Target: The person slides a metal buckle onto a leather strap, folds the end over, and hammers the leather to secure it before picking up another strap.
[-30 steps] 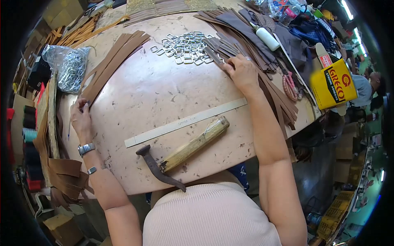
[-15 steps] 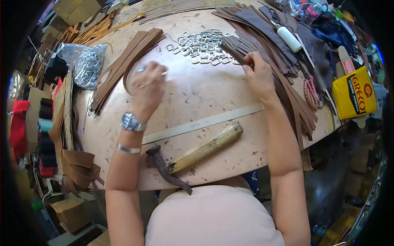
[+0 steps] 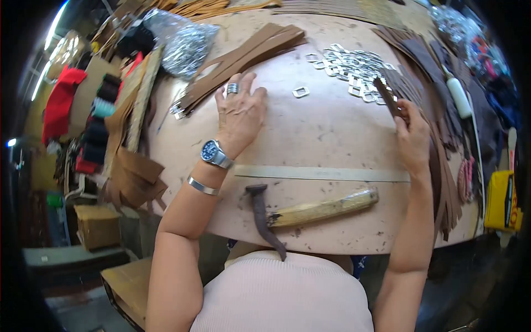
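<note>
My left hand (image 3: 241,113) has its fingers spread and rests at the lower edge of the brown leather strips (image 3: 243,61). A single metal buckle (image 3: 301,92) lies to its right. My right hand (image 3: 412,130) grips a short dark leather strip (image 3: 386,95), which points up and left beside the pile of metal buckles (image 3: 354,69). A pale ruler (image 3: 321,173) lies crosswise between my forearms. Nearer my body are a wooden stick (image 3: 326,209) and a dark bent metal tool (image 3: 263,218).
A plastic bag of metal pieces (image 3: 182,47) stands at the back left, with thread spools (image 3: 102,108) further left. On the right are long dark strips (image 3: 437,138), a white bottle (image 3: 458,97) and a yellow can (image 3: 500,199).
The view has turned, shifting the table's things rightward. My left hand has come down with fingers spread beside the strips. A single buckle now lies apart from the pile.
</note>
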`<control>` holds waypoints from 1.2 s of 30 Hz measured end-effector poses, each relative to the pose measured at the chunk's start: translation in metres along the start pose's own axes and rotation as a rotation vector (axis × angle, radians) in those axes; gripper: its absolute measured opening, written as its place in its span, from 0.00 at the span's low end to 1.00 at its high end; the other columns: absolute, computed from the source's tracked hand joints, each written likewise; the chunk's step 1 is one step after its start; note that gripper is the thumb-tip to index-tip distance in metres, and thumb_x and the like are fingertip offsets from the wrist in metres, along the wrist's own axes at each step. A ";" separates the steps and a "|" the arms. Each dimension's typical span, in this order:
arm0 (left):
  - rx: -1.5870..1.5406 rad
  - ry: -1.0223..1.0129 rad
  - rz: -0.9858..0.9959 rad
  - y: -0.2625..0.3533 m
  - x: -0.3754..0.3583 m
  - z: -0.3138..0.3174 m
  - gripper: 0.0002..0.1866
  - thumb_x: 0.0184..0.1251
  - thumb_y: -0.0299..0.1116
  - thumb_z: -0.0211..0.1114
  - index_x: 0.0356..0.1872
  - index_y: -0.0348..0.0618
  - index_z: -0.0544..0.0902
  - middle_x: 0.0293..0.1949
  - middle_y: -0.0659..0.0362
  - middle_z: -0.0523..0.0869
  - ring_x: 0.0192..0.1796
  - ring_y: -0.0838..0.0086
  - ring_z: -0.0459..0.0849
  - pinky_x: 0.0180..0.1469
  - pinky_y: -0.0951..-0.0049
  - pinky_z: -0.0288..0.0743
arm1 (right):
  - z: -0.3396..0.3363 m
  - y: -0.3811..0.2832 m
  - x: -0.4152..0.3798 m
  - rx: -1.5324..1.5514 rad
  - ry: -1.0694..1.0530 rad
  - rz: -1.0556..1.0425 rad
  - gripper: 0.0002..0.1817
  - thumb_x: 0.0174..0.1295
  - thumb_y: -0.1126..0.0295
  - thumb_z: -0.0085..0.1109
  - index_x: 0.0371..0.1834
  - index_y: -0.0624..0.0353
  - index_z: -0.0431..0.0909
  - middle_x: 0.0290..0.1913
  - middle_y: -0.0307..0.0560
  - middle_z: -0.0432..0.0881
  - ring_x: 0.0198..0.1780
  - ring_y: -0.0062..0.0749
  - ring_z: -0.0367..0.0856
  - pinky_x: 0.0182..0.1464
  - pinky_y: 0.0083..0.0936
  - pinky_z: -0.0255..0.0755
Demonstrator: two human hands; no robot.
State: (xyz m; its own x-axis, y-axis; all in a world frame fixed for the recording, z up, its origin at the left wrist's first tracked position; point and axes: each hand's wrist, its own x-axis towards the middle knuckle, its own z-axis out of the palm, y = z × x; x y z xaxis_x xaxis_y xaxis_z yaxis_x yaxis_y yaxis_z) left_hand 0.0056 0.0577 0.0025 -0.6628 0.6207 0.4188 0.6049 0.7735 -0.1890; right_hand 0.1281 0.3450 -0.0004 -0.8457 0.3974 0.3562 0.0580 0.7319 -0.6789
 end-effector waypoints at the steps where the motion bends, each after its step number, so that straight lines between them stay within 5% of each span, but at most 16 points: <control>1: -0.025 -0.024 -0.042 -0.015 -0.009 0.001 0.13 0.53 0.34 0.60 0.42 0.48 0.78 0.50 0.60 0.73 0.54 0.62 0.69 0.51 0.62 0.63 | 0.001 0.001 0.000 -0.001 -0.013 0.012 0.14 0.53 0.81 0.51 0.44 0.62 0.71 0.31 0.55 0.79 0.32 0.43 0.79 0.35 0.32 0.70; 9: 0.139 0.019 0.090 -0.093 -0.012 0.019 0.13 0.56 0.27 0.52 0.42 0.47 0.78 0.44 0.60 0.77 0.51 0.68 0.74 0.56 0.63 0.59 | -0.001 -0.006 -0.002 0.164 -0.055 0.164 0.12 0.55 0.80 0.48 0.43 0.63 0.72 0.31 0.42 0.76 0.31 0.23 0.74 0.33 0.20 0.68; 11: 0.150 0.113 0.157 -0.081 -0.002 0.021 0.12 0.53 0.26 0.55 0.40 0.47 0.78 0.45 0.60 0.77 0.47 0.65 0.77 0.54 0.65 0.63 | -0.003 -0.008 -0.002 0.381 -0.063 0.219 0.11 0.56 0.81 0.47 0.43 0.64 0.71 0.33 0.39 0.75 0.31 0.18 0.72 0.33 0.16 0.67; 16: -0.528 -0.017 0.279 0.013 0.025 0.028 0.13 0.52 0.23 0.55 0.41 0.39 0.76 0.47 0.54 0.77 0.42 0.61 0.78 0.43 0.67 0.73 | -0.005 -0.008 -0.003 0.645 -0.195 0.325 0.11 0.56 0.82 0.44 0.42 0.62 0.69 0.34 0.41 0.75 0.33 0.17 0.72 0.34 0.13 0.68; 24: -0.333 -0.039 0.299 0.042 0.037 0.027 0.04 0.50 0.18 0.51 0.27 0.36 0.71 0.33 0.52 0.76 0.38 0.59 0.78 0.37 0.68 0.75 | -0.006 -0.015 -0.004 0.640 -0.327 0.348 0.14 0.56 0.80 0.42 0.46 0.64 0.68 0.28 0.37 0.74 0.26 0.15 0.69 0.30 0.11 0.65; 30: -0.696 -0.007 0.053 0.015 0.024 0.013 0.04 0.53 0.22 0.57 0.30 0.33 0.76 0.32 0.47 0.80 0.33 0.62 0.82 0.35 0.73 0.76 | 0.008 -0.025 -0.013 0.356 -0.393 0.268 0.09 0.60 0.74 0.48 0.42 0.62 0.74 0.22 0.34 0.73 0.23 0.10 0.67 0.25 0.09 0.61; 34: -1.525 -0.420 -0.485 -0.008 0.001 -0.011 0.08 0.60 0.28 0.59 0.33 0.30 0.77 0.32 0.52 0.82 0.35 0.75 0.81 0.38 0.80 0.77 | 0.020 -0.043 -0.021 0.419 -0.436 0.205 0.08 0.60 0.76 0.48 0.40 0.62 0.75 0.23 0.34 0.74 0.24 0.11 0.67 0.28 0.10 0.64; 36: -1.729 -0.417 -0.552 -0.015 -0.017 -0.020 0.09 0.62 0.29 0.58 0.35 0.30 0.76 0.34 0.54 0.81 0.36 0.75 0.82 0.40 0.80 0.78 | 0.025 -0.060 -0.026 0.456 -0.513 0.225 0.08 0.61 0.78 0.46 0.40 0.63 0.74 0.24 0.35 0.75 0.26 0.12 0.69 0.30 0.10 0.65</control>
State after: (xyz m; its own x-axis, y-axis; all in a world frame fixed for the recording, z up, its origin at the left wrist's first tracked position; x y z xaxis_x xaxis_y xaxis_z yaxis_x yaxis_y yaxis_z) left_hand 0.0164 0.0327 0.0155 -0.8059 0.5706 -0.1579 -0.1460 0.0670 0.9870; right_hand 0.1331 0.2774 0.0152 -0.9885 0.1188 -0.0940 0.1273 0.3144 -0.9407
